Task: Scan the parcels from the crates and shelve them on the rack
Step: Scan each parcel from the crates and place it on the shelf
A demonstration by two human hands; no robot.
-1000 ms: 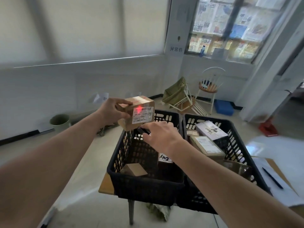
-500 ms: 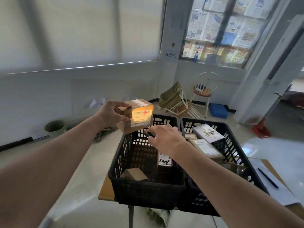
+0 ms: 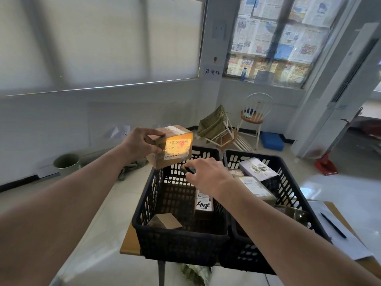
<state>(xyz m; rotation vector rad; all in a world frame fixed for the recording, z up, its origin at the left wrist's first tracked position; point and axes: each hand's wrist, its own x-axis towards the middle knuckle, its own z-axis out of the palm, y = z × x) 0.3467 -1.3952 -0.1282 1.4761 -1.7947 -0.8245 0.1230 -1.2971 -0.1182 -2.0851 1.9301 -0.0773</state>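
Now left hand (image 3: 140, 144) gripped parcel (image 3: 172, 148), label lit just right of fingers; right hand (image 3: 206, 175) clenched scanner (image 3: 187, 169) below. Best kept label square, steady.

Daylight diffuse through frosted window (image 3: 99, 38) upper left; room dim, bluish. Warm orange glare with red spot on parcel label (image 3: 176, 148), washing out print. Wide-angle bending at frame edges. Forearms at lower corners soft, blurred.

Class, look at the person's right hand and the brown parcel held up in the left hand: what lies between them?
In the head view, only a small dark scanner gripped by the right hand; its yellow light falls on the label of the brown parcel held by the left hand.
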